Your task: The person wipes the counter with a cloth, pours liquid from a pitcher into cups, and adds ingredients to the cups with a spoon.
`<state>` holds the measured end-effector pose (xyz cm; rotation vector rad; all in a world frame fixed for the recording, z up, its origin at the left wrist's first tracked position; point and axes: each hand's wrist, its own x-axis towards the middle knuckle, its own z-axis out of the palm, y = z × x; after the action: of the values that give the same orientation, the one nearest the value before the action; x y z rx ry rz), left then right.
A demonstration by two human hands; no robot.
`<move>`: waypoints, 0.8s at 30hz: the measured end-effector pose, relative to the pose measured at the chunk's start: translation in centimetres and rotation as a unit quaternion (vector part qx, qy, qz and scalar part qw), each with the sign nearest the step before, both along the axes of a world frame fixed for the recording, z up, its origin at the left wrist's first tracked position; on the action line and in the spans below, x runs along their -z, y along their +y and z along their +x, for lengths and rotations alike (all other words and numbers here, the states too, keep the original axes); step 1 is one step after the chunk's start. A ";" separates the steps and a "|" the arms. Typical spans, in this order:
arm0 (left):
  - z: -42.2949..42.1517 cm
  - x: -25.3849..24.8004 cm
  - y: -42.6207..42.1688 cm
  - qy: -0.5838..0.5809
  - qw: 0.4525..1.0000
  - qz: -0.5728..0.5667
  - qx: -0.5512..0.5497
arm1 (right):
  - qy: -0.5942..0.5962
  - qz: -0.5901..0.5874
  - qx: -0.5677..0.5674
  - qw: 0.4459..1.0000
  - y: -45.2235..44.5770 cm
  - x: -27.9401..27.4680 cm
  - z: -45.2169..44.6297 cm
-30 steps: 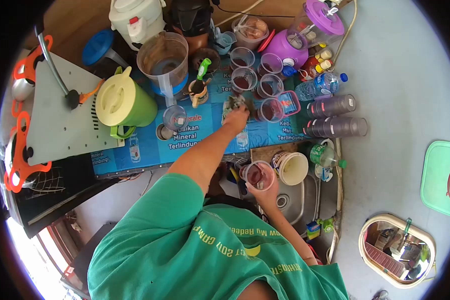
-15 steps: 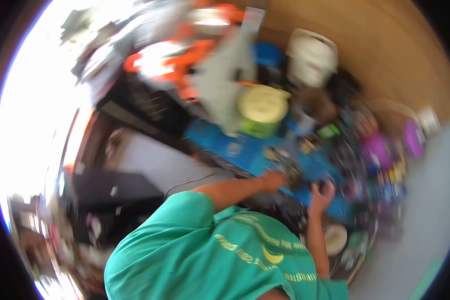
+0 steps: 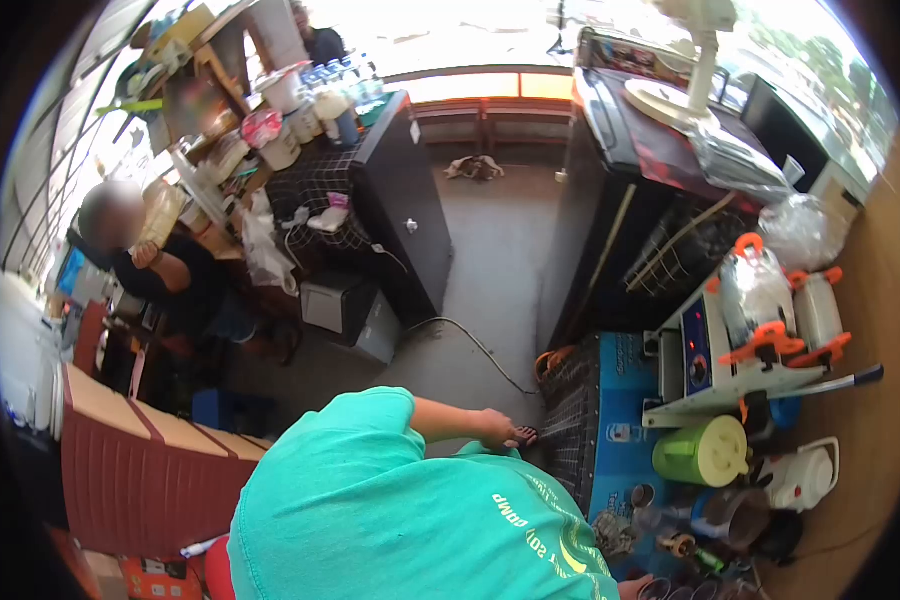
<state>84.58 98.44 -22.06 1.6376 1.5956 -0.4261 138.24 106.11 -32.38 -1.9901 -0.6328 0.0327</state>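
My left hand [image 3: 495, 428] is in front of my body over the floor, its fingers loosely curled and nothing visible in them. At the bottom edge my right hand [image 3: 634, 588] is partly cut off, its fingers against a clear plastic cup [image 3: 656, 589] with dark contents. On the blue-covered counter [image 3: 620, 375] lies a crumpled cloth [image 3: 615, 533], with no hand on it. A small cup [image 3: 642, 495] stands beside the cloth. The green pitcher with a yellow lid [image 3: 705, 452] is farther along the counter, near a white thermos [image 3: 802, 475].
A sealing machine [image 3: 710, 345] stands on the counter. Beyond is a black cabinet [image 3: 595, 200]; another dark cabinet [image 3: 400, 200] and a grey bin [image 3: 350, 315] are across the floor. A person [image 3: 175, 265] is at the left, holding a bag. A cable [image 3: 480, 345] crosses the floor.
The view has swung left, from the counter toward the floor and cabinets. My left hand has let go of the cloth and moved off the counter. My right hand is now near the bottom edge.
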 end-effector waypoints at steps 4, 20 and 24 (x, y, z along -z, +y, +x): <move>-2.6 5.1 -4.6 -0.009 0.991 -0.044 -0.129 | -0.053 -0.025 -0.051 0.997 3.5 0.8 -3.4; -5.0 4.6 -5.7 -0.078 0.961 -0.017 -0.264 | -0.217 -0.282 -0.408 0.841 14.5 7.8 -15.4; -4.3 7.0 -3.6 -0.108 0.973 0.068 -0.192 | -0.249 -0.330 -0.435 0.800 13.5 10.1 -11.9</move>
<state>80.30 94.86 -29.01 1.3735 1.7499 0.0630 126.30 119.66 -42.50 -2.1626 -2.0857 0.3350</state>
